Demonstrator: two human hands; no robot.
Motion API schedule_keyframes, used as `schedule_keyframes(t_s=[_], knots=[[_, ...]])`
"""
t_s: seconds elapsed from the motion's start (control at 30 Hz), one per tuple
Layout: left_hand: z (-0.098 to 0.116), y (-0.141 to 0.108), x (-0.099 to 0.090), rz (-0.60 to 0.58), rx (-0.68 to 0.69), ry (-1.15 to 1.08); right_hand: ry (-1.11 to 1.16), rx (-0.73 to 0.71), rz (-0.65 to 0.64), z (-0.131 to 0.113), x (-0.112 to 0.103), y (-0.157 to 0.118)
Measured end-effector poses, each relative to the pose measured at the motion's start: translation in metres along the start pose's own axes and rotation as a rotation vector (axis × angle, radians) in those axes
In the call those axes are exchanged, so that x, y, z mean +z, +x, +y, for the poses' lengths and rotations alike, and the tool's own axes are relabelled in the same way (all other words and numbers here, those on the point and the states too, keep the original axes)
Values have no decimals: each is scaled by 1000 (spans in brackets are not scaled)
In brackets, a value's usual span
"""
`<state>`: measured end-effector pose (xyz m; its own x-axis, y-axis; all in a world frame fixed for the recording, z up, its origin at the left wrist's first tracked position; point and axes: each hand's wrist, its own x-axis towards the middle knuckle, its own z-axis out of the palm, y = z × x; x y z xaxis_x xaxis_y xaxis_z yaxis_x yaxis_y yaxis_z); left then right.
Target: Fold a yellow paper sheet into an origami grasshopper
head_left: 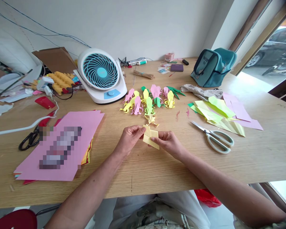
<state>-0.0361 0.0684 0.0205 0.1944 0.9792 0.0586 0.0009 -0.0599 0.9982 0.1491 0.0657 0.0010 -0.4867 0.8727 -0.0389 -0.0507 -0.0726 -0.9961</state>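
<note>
A small folded sheet of pale yellow paper (150,142) is held up just over the wooden table. My left hand (131,136) pinches its upper left side between thumb and fingers. On its right side, my right hand (168,142) grips it with the thumb lying on the front face. Just beyond the hands is a pale yellow origami figure (152,119) with thin curled legs. Behind that stands a group of similar pink, yellow and green origami figures (148,103). Scissors (214,136) with pale handles lie to the right, blades slightly apart.
Pink paper sheets (85,127) are stacked at left with a blurred-out object on top. A white fan (101,74) stands behind them. Yellow, green and pink paper scraps (219,113) lie at right, near a grey cloth (201,91) and a teal bag (212,68). The wooden table's front edge (143,194) is close to me.
</note>
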Motion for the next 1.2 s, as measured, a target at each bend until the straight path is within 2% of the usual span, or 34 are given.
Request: schedule_keyframes(t_s=[0.07, 0.13, 0.23, 0.33, 0.43, 0.53, 0.67, 0.73, 0.83, 1.0, 1.2], knots=[[1, 0, -2, 9, 70, 57, -101, -59, 47, 1, -2, -1], [4, -1, -3, 28, 152, 137, -261, -144, 156, 1, -5, -3], [6, -3, -2, 27, 226, 221, -545, -360, 318, -1, -10, -7], [4, -4, 2, -1, 308, 275, -742, -576, 338, -3, -14, -10], [1, -2, 4, -39, 416, 247, -880, -655, 296, -4, -15, -12], [5, 0, -1, -76, 473, 246, -812, -595, 210, -12, -16, -15], [14, -4, -8, -130, 482, 314, -392, -257, 94, -27, -19, -16], [17, -6, -9, -160, 442, 292, -205, -126, 28, -29, -20, -14], [16, -8, -7, -190, 316, 137, -15, -53, -35, -23, -17, -8], [6, -2, 0, -158, 162, -179, 96, -25, 152, -11, -11, -1], [-5, -1, 13, 27, 25, -218, 139, -15, 263, 0, -2, 2]])
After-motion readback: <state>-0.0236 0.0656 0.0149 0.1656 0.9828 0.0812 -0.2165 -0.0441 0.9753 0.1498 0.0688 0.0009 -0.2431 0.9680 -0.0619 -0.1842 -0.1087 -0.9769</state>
